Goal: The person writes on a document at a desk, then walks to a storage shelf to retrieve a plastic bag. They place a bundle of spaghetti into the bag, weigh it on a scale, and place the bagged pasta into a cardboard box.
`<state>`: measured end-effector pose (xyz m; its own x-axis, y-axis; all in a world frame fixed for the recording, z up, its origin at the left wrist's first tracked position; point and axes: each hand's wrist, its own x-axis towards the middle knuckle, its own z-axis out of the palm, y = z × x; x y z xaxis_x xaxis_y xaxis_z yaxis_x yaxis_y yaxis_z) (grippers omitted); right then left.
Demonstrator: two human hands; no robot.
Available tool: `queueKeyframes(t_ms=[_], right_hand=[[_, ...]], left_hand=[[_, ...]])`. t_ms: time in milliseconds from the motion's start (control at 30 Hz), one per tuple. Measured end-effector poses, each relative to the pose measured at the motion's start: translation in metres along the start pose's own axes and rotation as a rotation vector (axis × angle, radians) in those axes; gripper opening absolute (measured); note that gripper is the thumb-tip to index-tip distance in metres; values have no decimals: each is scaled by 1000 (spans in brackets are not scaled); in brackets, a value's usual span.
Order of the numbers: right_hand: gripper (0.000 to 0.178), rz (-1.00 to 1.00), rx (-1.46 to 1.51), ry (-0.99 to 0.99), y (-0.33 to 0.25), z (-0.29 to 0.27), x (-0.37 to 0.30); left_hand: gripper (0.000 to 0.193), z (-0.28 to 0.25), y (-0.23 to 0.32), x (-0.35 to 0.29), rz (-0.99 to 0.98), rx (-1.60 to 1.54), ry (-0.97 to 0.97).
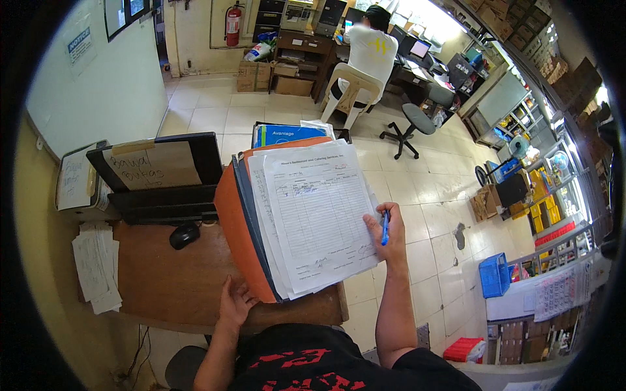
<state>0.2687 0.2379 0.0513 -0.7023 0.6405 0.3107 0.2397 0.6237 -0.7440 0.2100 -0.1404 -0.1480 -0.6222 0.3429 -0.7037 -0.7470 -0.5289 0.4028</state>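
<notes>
A stack of paper forms (319,221) lies on a dark blue folder (255,221) and an orange folder (235,225), tilted above the right side of the wooden desk (163,274). The top sheet is a ruled table with some handwriting and signatures. My right hand (390,238) is closed around a blue pen (385,228), its thumb resting on the sheets' right edge. By the lower left corner of the orange folder is my left hand (236,301), thumb and fingers apart. Whether its fingertips touch the folder I cannot tell.
On the desk stand a black monitor (212,156) with a paper taped on, a black mouse (184,236), a printer (81,182) and loose papers (96,267). Farther off, a person (368,55) sits at computers near a swivel chair (414,124). Shelves with a blue crate (495,275) line the right.
</notes>
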Motion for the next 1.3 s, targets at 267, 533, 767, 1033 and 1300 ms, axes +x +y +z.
queueKeyframes(t_ms=[267,533,767,1033,1300], right_hand=[[27,-66,65,69,-7,-19,-2],[27,-81,23,36,2,-1,20],[29,98,346,3,27,11,29],[38,152,623,-25,22,-4,-16],[49,152,416,-22,-29,-11,-77]], left_hand=[[40,-8,109,-25,519,18,-347],[37,101,200,-76,913,118,-758],[30,200,198,-118,774,159,-1040],[69,233,115,-92,1529,1772,-504],[76,147,66,-64,1113,1314,-165]])
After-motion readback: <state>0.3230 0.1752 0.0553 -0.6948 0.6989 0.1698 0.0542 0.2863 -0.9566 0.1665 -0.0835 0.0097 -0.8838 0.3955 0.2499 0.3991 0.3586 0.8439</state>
